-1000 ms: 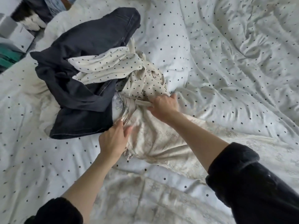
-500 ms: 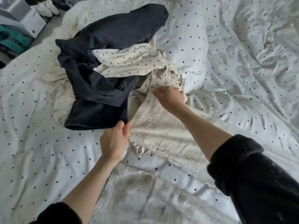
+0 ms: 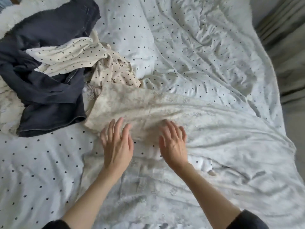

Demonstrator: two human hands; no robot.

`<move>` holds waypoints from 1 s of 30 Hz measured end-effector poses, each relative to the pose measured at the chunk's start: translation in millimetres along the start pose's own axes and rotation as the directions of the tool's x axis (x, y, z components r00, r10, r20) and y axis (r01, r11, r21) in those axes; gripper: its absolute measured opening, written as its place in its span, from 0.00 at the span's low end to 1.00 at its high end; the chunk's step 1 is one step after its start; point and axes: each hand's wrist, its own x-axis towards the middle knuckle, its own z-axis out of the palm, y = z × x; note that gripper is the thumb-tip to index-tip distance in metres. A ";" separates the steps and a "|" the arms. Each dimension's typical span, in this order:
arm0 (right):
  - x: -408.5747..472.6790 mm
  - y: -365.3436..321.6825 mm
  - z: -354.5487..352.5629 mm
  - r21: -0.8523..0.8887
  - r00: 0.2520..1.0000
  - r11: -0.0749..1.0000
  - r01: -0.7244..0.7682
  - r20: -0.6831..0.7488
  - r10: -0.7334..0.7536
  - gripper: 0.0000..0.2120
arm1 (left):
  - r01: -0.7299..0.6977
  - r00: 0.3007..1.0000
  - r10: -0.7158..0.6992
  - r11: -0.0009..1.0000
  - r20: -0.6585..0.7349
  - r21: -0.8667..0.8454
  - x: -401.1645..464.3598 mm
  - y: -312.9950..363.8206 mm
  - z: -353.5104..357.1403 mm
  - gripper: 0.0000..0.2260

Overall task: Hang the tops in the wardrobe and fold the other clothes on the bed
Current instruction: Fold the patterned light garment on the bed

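Since the earlier frame I have released the cream fabric: both hands, which pinched its edge half a second ago, now lie flat and hold nothing. My left hand (image 3: 117,146) rests with fingers spread wide, fingertips on the near edge of the cream patterned garment (image 3: 148,104). My right hand (image 3: 173,144) is also spread, blurred at the fingertips. One cream garment lies beyond them, thin, faintly embroidered, stretched out to the right across the bed (image 3: 206,55). Farther left lie two more items: one dark denim piece (image 3: 46,90), heavy and crumpled, and one cream polka-dot top (image 3: 74,55), soft and bunched, draped over it. The bed cover is white, dotted, wrinkled.
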 end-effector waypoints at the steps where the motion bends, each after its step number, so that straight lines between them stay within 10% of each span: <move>1: -12.2 15.5 -5.2 -0.007 0.999 0.999 -0.040 0.007 0.040 0.15 | -0.042 0.999 0.042 0.999 0.019 -0.022 -2.8 14.5 3.2 0.16; 15: -227.3 270.3 -99.8 -0.133 0.851 0.849 -0.511 0.061 0.522 0.21 | -0.463 0.822 0.469 0.881 0.323 -0.098 -88.9 260.3 62.1 0.23; 24: -320.7 380.2 -132.4 -0.249 0.900 0.897 -0.366 0.149 0.409 0.18 | -0.596 0.660 0.632 0.769 0.406 -0.231 -182.8 379.8 101.9 0.11; 30: -326.1 410.0 -128.5 -0.295 0.884 0.918 -0.265 0.307 0.353 0.33 | -0.586 0.621 0.488 0.809 0.614 -0.050 -205.0 384.1 105.7 0.25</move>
